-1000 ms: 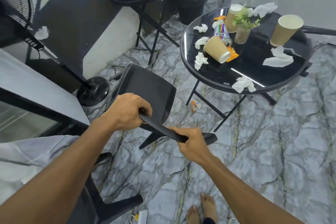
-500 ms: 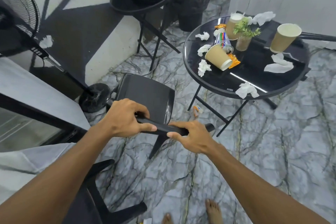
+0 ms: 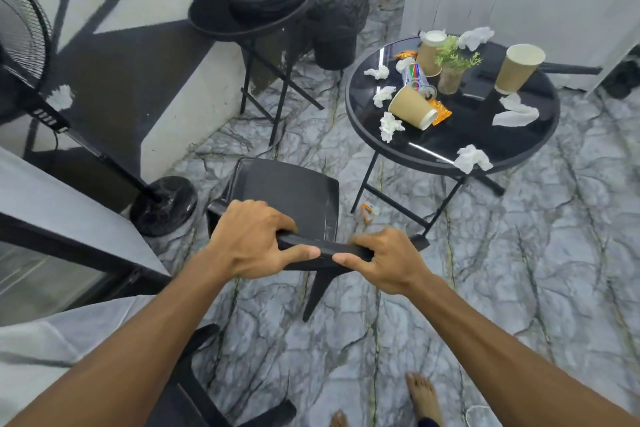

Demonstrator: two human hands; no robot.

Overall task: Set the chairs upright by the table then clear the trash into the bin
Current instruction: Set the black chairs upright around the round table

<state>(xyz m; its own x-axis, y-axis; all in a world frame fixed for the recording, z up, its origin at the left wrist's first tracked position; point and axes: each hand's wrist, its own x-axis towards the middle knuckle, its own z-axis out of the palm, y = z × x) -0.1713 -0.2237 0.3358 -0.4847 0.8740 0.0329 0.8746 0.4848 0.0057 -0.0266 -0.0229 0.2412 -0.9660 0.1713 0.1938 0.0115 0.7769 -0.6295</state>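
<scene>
With both hands, left hand (image 3: pixel 251 239) and right hand (image 3: pixel 384 258), clamped on its backrest, the chair (image 3: pixel 287 198) now stands nearly upright near the table's (image 3: pixel 360 121) left edge, trash untouched.

Both hands grip the top edge of the backrest of a black plastic chair (image 3: pixel 287 191): left hand (image 3: pixel 251 239) closed over the edge, right hand (image 3: pixel 388 255) beside it, fingers wrapped around the same edge. The chair stands on the grey marble-pattern floor (image 3: pixel 519 288), seat facing the round black glass tabletop (image 3: pixel 450 142). On the tabletop: one brown paper cup lying on its side (image 3: pixel 412 107), two brown paper cups upright (image 3: pixel 517 69), a small green potted plant (image 3: pixel 452 69), a tipped drink can (image 3: pixel 415 78), an orange wrapper (image 3: pixel 441 113) and crumpled white tissues (image 3: pixel 389 125). A black bin with liner (image 3: pixel 337 21) stands beyond the tabletop.
</scene>
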